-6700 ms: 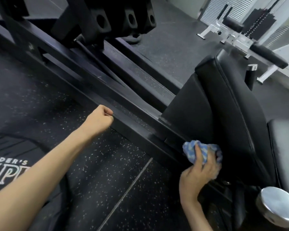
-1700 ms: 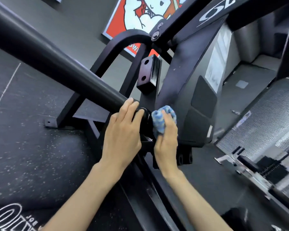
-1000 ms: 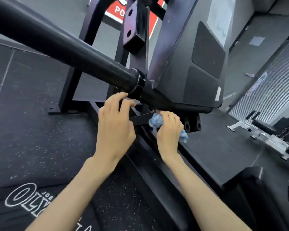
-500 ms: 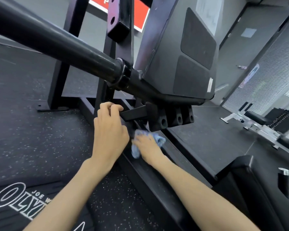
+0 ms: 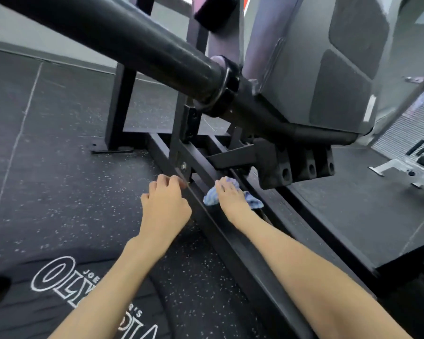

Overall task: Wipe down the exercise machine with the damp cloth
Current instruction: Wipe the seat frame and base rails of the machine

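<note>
On the frame rail (image 5: 233, 231), my right hand (image 5: 233, 204) presses the blue cloth (image 5: 209, 198) down; left hand (image 5: 165, 209) at 9 o'clock, fingers loosely curled, holding nothing.

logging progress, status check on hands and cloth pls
Right hand presses blue cloth on lower frame rail. Left hand empty, fingers curled by rail. Nothing blocking.
</note>
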`<state>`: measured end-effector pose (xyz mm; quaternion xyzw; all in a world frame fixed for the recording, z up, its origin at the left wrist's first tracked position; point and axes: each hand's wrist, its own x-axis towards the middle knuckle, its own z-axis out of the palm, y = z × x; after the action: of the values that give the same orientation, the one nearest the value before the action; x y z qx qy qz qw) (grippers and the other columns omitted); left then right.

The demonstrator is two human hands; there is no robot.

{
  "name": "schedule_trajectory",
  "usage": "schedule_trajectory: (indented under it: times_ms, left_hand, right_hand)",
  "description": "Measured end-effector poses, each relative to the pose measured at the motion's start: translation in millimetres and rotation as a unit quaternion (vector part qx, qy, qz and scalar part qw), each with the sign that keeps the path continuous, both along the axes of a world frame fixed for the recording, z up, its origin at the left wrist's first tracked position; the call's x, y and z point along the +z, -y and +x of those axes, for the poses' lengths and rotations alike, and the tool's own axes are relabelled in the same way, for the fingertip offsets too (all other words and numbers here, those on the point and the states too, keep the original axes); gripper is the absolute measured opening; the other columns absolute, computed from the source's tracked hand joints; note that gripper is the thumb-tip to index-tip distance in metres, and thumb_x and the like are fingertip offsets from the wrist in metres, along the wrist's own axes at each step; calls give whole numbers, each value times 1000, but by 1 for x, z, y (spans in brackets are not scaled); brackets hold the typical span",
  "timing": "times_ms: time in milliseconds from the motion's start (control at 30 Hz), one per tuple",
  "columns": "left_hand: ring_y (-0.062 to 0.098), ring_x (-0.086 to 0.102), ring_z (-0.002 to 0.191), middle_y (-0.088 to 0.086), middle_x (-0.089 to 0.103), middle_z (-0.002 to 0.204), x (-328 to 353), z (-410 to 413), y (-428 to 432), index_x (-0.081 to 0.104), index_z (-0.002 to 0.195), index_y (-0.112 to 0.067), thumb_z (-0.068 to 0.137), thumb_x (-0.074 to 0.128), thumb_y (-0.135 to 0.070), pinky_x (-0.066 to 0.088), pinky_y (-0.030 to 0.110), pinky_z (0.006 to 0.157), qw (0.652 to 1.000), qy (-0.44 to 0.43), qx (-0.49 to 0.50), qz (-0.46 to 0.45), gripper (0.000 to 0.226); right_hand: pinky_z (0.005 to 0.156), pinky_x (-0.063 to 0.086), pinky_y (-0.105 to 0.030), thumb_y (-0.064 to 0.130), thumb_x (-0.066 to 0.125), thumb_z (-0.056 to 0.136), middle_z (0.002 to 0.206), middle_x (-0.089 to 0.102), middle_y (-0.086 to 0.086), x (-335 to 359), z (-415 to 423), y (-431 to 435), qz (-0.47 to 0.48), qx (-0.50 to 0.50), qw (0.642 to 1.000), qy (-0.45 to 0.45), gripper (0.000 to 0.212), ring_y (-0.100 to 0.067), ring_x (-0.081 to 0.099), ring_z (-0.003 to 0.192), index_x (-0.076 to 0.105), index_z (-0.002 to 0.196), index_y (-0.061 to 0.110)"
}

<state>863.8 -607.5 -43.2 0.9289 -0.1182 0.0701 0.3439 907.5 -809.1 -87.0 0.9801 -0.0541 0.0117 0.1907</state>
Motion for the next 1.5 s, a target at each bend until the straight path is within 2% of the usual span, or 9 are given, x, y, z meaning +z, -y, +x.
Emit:
schedule_trajectory:
  times_ms: [233, 367, 567, 833, 1000, 1233, 1333, 1400, 1500]
  left_hand:
    - [25, 48, 111, 5, 48, 125, -8, 36, -10, 51, 119, -14, 89, 45, -7, 40, 44, 95, 998, -34, -9, -53, 31]
    - [24, 51, 105, 4, 48, 125, -8, 34, 1, 51, 117, -15, 90, 45, -6, 41, 43, 96, 995, -56, -30, -82, 30]
    - [21, 49, 106, 3, 47, 123, -5, 40, -1, 49, 118, -17, 90, 45, -8, 42, 39, 95, 993, -56, -32, -98, 30]
    - [19, 50, 103, -4, 53, 114, 8, 43, 4, 54, 110, -24, 90, 41, -11, 41, 41, 95, 991, -95, -27, -92, 28]
    - [23, 53, 104, 0, 56, 110, 4, 45, 1, 58, 105, -20, 87, 42, -9, 41, 42, 96, 987, -115, -34, -106, 27]
    - [24, 55, 109, 3, 59, 118, -31, 38, -21, 58, 112, -17, 91, 43, -10, 44, 39, 96, 988, -147, -31, -47, 27]
    - [23, 55, 110, 5, 60, 120, -35, 36, -23, 59, 114, -15, 92, 42, -9, 44, 37, 97, 987, -153, -25, -52, 29]
    - [23, 55, 110, 4, 60, 119, -35, 34, -17, 60, 113, -15, 91, 42, -8, 43, 34, 96, 986, -152, -34, -62, 30]
    - [21, 55, 104, 3, 60, 114, -33, 29, -1, 61, 110, -16, 88, 42, -7, 43, 29, 89, 986, -139, -62, -66, 30]
  right_hand:
    - [96, 37, -38, 11, 44, 96, 134, 44, -12, 19, 76, -29, -48, 31, 998, -29, 33, -30, 43, 125, 46, 129, 8]
    - [94, 36, -37, 10, 39, 96, 119, 55, -8, 59, 104, -41, -189, 125, 969, 102, 27, -28, 48, 115, 54, 119, 10]
    - [107, 32, -39, 14, 28, 90, 135, 55, -4, 17, 63, 35, -312, 98, 944, -39, 49, -21, 49, 126, 62, 125, 13]
    - [107, 31, -41, 8, 39, 96, 144, 37, -17, 31, 118, -8, 146, 59, 987, 41, 45, -33, 34, 133, 35, 141, 7]
    - [114, 16, -46, 23, 44, 98, 158, -12, -10, -19, 101, -3, 1, 35, 997, -62, 63, -33, -5, 145, 10, 151, 21]
    - [113, 21, -43, 13, 58, 91, 159, -2, -8, -10, 131, -4, 31, 39, 996, -74, 75, -30, 3, 146, 15, 151, 24]
    - [94, 37, -37, 17, 46, 86, 138, 52, -4, -35, 99, -8, -119, 134, 982, 59, 36, -25, 53, 120, 66, 116, 18]
    - [92, 34, -37, 16, 38, 84, 110, 69, -2, -58, 70, -10, -108, 179, 977, 50, 38, -21, 65, 102, 75, 93, 16]
    - [108, 25, -39, 17, 48, 90, 148, 36, -7, -100, 39, -5, -4, 110, 994, 5, 48, -27, 37, 135, 46, 138, 15]
